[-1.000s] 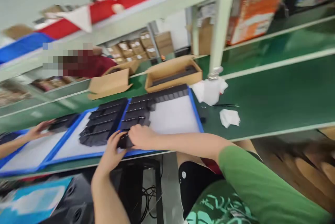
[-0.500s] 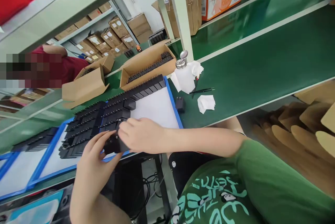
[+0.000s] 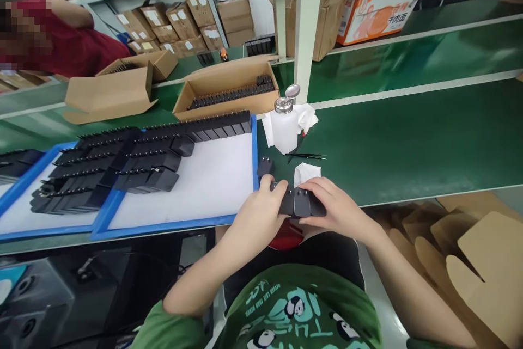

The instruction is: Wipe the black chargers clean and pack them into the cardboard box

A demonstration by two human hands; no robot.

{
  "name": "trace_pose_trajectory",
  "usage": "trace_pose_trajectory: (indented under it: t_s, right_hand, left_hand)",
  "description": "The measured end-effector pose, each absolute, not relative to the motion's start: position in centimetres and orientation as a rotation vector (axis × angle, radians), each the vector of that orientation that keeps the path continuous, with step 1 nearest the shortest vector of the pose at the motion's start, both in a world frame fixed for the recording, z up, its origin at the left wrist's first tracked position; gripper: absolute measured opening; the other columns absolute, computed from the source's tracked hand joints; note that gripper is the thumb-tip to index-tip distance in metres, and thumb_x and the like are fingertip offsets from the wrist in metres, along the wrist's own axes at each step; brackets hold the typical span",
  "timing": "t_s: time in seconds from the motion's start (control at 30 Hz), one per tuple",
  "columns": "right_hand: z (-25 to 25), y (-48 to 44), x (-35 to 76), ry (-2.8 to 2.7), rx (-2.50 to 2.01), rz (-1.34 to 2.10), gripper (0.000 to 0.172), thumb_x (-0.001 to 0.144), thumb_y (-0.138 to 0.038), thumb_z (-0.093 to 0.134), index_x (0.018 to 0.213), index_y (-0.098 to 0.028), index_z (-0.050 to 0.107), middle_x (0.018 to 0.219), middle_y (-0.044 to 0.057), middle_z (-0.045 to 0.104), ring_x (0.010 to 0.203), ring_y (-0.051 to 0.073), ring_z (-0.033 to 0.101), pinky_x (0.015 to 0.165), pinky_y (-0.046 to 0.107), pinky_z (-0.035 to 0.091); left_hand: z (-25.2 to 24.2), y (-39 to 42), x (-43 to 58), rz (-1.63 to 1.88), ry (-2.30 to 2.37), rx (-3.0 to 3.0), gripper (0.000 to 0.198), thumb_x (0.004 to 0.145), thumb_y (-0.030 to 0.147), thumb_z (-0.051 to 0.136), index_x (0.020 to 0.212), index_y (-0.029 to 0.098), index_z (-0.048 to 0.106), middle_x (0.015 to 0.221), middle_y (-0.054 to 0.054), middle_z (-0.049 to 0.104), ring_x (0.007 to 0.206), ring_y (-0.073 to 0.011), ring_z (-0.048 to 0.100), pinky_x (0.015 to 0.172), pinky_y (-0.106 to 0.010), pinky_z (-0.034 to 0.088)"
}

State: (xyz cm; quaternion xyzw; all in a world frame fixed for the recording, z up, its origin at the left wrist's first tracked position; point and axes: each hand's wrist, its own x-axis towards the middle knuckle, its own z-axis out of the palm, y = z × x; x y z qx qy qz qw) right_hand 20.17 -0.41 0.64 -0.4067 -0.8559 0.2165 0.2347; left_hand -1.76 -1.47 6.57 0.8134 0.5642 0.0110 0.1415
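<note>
Several black plug adapters (image 3: 302,203) with small metal pins on top stand side by side at the bench's front edge, between my two hands. My left hand (image 3: 258,206) grips the left end of this group, fingers curled over it. The right end is clasped by my right hand (image 3: 335,208), thumb in front and fingers behind. Just beyond my left fingers stands a single black adapter (image 3: 266,166). A folded white wipe (image 3: 307,173) lies behind the held group. To the left, rows of black adapters (image 3: 151,177) fill part of a blue-rimmed tray (image 3: 183,225).
A white pump bottle (image 3: 285,131) stands behind my hands, with black tweezers (image 3: 306,156) lying near it. An open cardboard box (image 3: 229,106) holds more adapters behind the tray. A shelf post (image 3: 307,28) rises beyond. Across the bench is a person in a red shirt (image 3: 77,38).
Both hands have moved right, from the adapter rows in the tray to the bench edge beside it, and now hold adapters there. The head view has turned and levelled.
</note>
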Motion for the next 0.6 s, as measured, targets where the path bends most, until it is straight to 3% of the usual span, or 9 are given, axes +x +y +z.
trace_pose_trajectory:
  t_s: [0.17,0.3,0.43,0.53,0.6]
  right_hand:
    - [0.4,1.2,20.9,-2.422,-1.122,0.629,0.065,0.086,-0.061,0.064,0.137,-0.023,0.05,0.129,0.014,0.059,0.119,0.03,0.055,0.098,0.046,0.052]
    - [0.5,1.9,22.1,-2.343,-1.062,0.692,0.085,0.085,-0.071,0.058,0.153,-0.027,0.031,0.142,0.014,0.051,0.128,0.03,0.05,0.103,0.046,0.05]
    - [1.6,3.2,23.0,-2.133,-1.119,0.659,0.058,0.099,-0.052,0.046,0.152,-0.029,0.035,0.139,0.011,0.053,0.124,0.025,0.053,0.105,0.044,0.049]
    - [2.0,2.8,23.5,-2.109,-1.122,0.563,0.056,0.098,-0.045,0.053,0.149,-0.027,0.04,0.14,0.012,0.053,0.129,0.025,0.051,0.105,0.043,0.05]
    - [0.9,2.0,24.8,-1.958,-1.239,0.437,0.056,0.094,-0.047,0.058,0.144,-0.026,0.046,0.139,0.012,0.054,0.129,0.025,0.052,0.103,0.043,0.052]
  left_hand:
    - [5.0,-1.4,-1.3,0.04,1.645,2.263,0.062,0.083,0.024,0.071,0.139,0.025,0.044,0.128,-0.012,0.051,0.09,-0.0289,0.072,0.072,-0.039,0.061]
    - [4.3,-1.8,-3.3,0.265,1.698,2.175,0.082,0.081,0.04,0.076,0.149,0.03,0.032,0.146,-0.013,0.044,0.111,-0.0342,0.067,0.081,-0.045,0.062]
    - [3.7,-2.2,-5.3,0.654,1.622,2.185,0.068,0.088,0.046,0.069,0.146,0.034,0.036,0.144,-0.009,0.048,0.128,-0.0282,0.057,0.099,-0.042,0.057]
    - [3.4,-3.7,-5.9,0.847,1.589,2.201,0.055,0.091,0.044,0.064,0.142,0.035,0.044,0.136,-0.008,0.054,0.125,-0.0272,0.058,0.102,-0.044,0.055]
    - [3.0,-4.4,-7.0,0.91,1.701,2.164,0.049,0.091,0.044,0.063,0.138,0.036,0.05,0.131,-0.008,0.057,0.118,-0.0301,0.061,0.103,-0.054,0.053]
